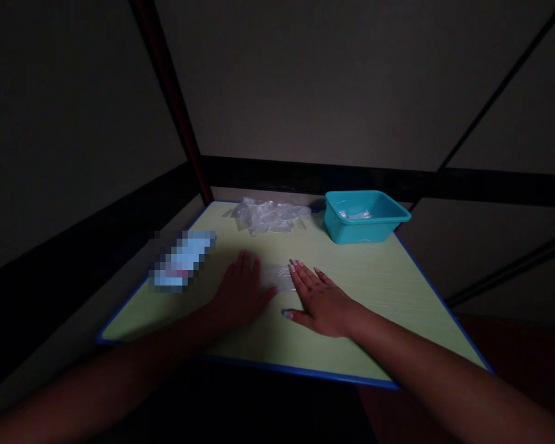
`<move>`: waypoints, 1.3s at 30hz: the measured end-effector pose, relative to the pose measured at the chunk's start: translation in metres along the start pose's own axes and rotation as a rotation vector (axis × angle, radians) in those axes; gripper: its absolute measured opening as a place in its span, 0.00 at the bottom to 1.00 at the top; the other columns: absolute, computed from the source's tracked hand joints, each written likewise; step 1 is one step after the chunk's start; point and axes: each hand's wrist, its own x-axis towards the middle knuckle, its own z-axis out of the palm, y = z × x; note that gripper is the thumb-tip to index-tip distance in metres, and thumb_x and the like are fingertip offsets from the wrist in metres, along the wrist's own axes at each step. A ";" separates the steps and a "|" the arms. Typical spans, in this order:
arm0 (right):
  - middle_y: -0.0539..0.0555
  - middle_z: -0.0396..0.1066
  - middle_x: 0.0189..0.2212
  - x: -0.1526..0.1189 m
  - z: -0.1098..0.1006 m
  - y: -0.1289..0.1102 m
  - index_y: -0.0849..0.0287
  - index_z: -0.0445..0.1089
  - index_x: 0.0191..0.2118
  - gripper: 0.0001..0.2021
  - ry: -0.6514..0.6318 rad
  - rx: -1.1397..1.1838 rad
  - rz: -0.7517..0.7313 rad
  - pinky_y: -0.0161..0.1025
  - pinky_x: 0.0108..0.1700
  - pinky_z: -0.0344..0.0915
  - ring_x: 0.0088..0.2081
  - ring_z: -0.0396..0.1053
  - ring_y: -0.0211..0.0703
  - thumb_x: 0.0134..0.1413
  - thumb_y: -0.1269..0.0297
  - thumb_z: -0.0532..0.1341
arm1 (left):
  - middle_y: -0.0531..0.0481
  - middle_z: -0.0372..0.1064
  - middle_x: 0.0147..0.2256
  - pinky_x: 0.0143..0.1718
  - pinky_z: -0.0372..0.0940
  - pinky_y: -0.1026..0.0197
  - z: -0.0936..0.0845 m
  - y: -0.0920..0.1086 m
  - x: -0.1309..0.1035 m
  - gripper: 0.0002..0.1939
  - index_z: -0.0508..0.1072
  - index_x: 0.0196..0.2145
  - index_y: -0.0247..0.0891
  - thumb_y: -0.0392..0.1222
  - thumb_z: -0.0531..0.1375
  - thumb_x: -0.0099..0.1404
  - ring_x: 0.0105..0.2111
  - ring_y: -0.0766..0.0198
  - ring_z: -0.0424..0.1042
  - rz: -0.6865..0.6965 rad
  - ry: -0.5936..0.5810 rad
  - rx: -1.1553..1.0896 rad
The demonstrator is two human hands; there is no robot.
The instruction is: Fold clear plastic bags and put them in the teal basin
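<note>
A small clear plastic bag (277, 277) lies flat on the pale yellow-green table (374, 296), between my two hands. My left hand (243, 288) rests on the bag's left side with its fingers stretched out, slightly blurred. On the right side, my right hand (318, 301) lies flat, its fingertips on the bag's edge and its thumb spread away. Parts of the bag are hidden under the fingers.
A heap of crumpled clear plastic bags (271, 216) lies at the back of the table. The turquoise basket (363, 231) at the back right holds some clear plastic. A pixelated flat object (185, 259) lies at the left edge. Walls stand behind and to the left.
</note>
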 end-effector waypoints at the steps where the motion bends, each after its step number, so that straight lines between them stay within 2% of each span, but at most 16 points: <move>1: 0.70 0.29 0.66 0.000 -0.001 0.000 0.75 0.36 0.68 0.46 0.007 0.002 -0.001 0.58 0.65 0.38 0.67 0.30 0.57 0.59 0.38 0.45 | 0.20 0.44 0.63 0.60 0.49 0.40 -0.003 0.001 0.001 0.38 0.54 0.62 0.19 0.58 0.48 0.68 0.64 0.36 0.44 -0.004 0.010 0.005; 5: 0.69 0.34 0.66 0.000 0.001 0.004 0.74 0.40 0.67 0.44 0.053 -0.022 -0.014 0.59 0.65 0.37 0.67 0.34 0.56 0.60 0.38 0.44 | 0.27 0.42 0.65 0.60 0.51 0.41 -0.015 0.019 0.011 0.35 0.55 0.62 0.25 0.57 0.48 0.69 0.66 0.43 0.42 0.134 0.044 -0.063; 9: 0.69 0.38 0.66 0.005 0.004 0.016 0.71 0.41 0.68 0.42 0.139 -0.058 -0.018 0.60 0.64 0.38 0.67 0.38 0.56 0.60 0.40 0.45 | 0.28 0.44 0.65 0.60 0.51 0.42 -0.014 0.036 0.030 0.36 0.54 0.63 0.23 0.57 0.45 0.69 0.66 0.46 0.44 0.196 0.117 -0.141; 13: 0.68 0.39 0.66 0.008 0.003 0.030 0.67 0.40 0.68 0.40 0.146 -0.057 -0.051 0.62 0.64 0.40 0.67 0.39 0.55 0.62 0.41 0.44 | 0.29 0.45 0.64 0.60 0.52 0.43 -0.001 0.032 0.043 0.34 0.54 0.63 0.24 0.55 0.44 0.70 0.65 0.47 0.46 0.211 0.078 -0.186; 16: 0.67 0.37 0.66 0.008 0.001 0.034 0.66 0.39 0.68 0.38 0.133 -0.062 -0.071 0.62 0.63 0.40 0.67 0.37 0.54 0.63 0.44 0.44 | 0.28 0.46 0.64 0.61 0.51 0.44 0.006 0.026 0.041 0.36 0.54 0.63 0.23 0.57 0.45 0.69 0.65 0.47 0.45 0.200 0.052 -0.173; 19: 0.65 0.32 0.67 0.005 0.001 0.033 0.65 0.37 0.69 0.36 0.185 -0.093 -0.061 0.61 0.64 0.39 0.68 0.33 0.53 0.64 0.47 0.45 | 0.29 0.45 0.65 0.61 0.51 0.43 0.009 0.025 0.037 0.37 0.54 0.63 0.23 0.58 0.46 0.68 0.65 0.46 0.44 0.197 0.078 -0.149; 21: 0.64 0.32 0.68 0.003 0.001 0.030 0.64 0.36 0.69 0.35 0.203 -0.094 -0.081 0.61 0.64 0.37 0.68 0.32 0.52 0.64 0.49 0.46 | 0.30 0.46 0.65 0.60 0.51 0.43 0.009 0.026 0.035 0.36 0.54 0.63 0.24 0.58 0.45 0.69 0.65 0.46 0.44 0.193 0.093 -0.145; 26: 0.66 0.41 0.66 -0.002 0.002 0.023 0.63 0.37 0.69 0.35 0.087 -0.011 -0.135 0.65 0.63 0.37 0.67 0.39 0.53 0.64 0.48 0.46 | 0.31 0.45 0.65 0.60 0.51 0.42 0.005 0.028 0.032 0.35 0.53 0.63 0.25 0.56 0.42 0.70 0.65 0.48 0.45 0.190 0.079 -0.149; 30: 0.66 0.38 0.67 -0.002 0.001 0.021 0.64 0.37 0.69 0.37 0.044 0.014 -0.104 0.65 0.63 0.36 0.67 0.36 0.54 0.63 0.45 0.46 | 0.31 0.44 0.65 0.58 0.52 0.39 0.003 0.025 0.029 0.37 0.54 0.63 0.26 0.59 0.43 0.69 0.65 0.43 0.45 0.137 0.065 -0.125; 37: 0.64 0.32 0.67 -0.001 -0.005 0.017 0.66 0.35 0.69 0.40 -0.029 0.023 -0.056 0.61 0.65 0.32 0.68 0.31 0.51 0.62 0.43 0.46 | 0.19 0.47 0.62 0.56 0.46 0.31 0.003 0.006 0.033 0.42 0.54 0.62 0.19 0.63 0.44 0.68 0.63 0.31 0.46 -0.089 0.066 -0.014; 39: 0.64 0.31 0.67 -0.001 -0.006 0.016 0.66 0.35 0.69 0.39 -0.044 0.021 -0.047 0.60 0.65 0.32 0.68 0.31 0.51 0.63 0.43 0.46 | 0.20 0.45 0.63 0.57 0.46 0.31 0.000 0.004 0.035 0.41 0.53 0.63 0.20 0.61 0.45 0.68 0.64 0.32 0.44 -0.059 0.099 -0.028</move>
